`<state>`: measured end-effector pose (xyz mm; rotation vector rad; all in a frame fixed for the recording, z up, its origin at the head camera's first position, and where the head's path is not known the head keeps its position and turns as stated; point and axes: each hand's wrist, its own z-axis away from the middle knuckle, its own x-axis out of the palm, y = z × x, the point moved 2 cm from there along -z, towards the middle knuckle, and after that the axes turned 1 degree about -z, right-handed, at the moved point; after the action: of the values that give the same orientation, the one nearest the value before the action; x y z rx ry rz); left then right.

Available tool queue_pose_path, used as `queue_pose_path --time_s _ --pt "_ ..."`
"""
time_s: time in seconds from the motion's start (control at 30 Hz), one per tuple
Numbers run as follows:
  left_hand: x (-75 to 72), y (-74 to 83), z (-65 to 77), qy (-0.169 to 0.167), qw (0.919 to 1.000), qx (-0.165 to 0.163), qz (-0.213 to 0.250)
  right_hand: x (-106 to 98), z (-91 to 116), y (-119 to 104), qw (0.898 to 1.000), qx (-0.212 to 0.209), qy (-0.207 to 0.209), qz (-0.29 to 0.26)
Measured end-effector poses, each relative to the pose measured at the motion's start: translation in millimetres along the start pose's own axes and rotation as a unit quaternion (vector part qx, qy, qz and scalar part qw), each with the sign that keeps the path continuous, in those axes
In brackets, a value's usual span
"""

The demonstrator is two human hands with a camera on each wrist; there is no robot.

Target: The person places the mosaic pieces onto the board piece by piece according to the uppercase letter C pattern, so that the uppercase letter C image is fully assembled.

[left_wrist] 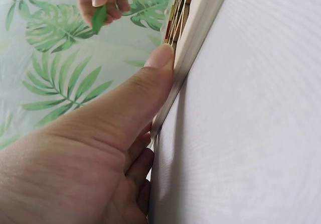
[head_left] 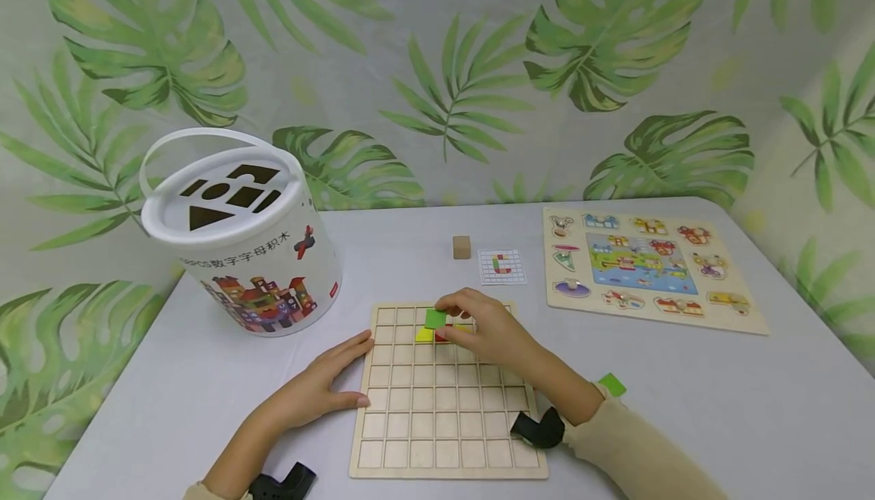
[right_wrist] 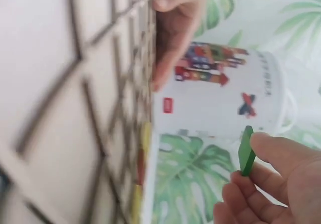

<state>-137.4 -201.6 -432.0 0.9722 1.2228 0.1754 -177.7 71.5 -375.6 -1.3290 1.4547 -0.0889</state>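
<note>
A pale wooden grid board point(head_left: 424, 424) lies on the table. My left hand point(head_left: 317, 382) touches its left edge, with thumb and fingers fairly straight. Above the board's upper rows, my right hand point(head_left: 488, 329) pinches a green square tile point(head_left: 435, 318) between thumb and fingers. The right wrist view shows this green tile point(right_wrist: 246, 151) held clear of the board. Below it, a yellow tile point(head_left: 424, 334) and a red tile point(head_left: 441, 337) sit in the grid. Another yellow tile point(head_left: 462, 328) shows partly behind the right hand.
A second green tile point(head_left: 612, 384) lies by the right sleeve. Behind the board are a small wooden cube point(head_left: 461, 248) and a pattern card point(head_left: 502, 267). A white bucket point(head_left: 239, 257) with shaped holes stands left; a picture puzzle board point(head_left: 656, 310) lies right.
</note>
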Motion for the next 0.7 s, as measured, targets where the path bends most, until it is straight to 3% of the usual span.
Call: queue_pose_path --time_s 0.23,0.43,0.7 --pt "0.1 0.5 0.3 0.0 1.0 -0.003 -0.001 18 3 14 0.995 0.073 -0.06 -0.02" --pt "0.1 0.5 0.1 0.001 1.0 -0.002 -0.003 28 5 25 0.991 0.061 -0.115 0.009" --pt "-0.9 1.0 -0.4 0.0 1.0 0.004 -0.002 33 1 23 0.987 0.045 -0.142 0.068"
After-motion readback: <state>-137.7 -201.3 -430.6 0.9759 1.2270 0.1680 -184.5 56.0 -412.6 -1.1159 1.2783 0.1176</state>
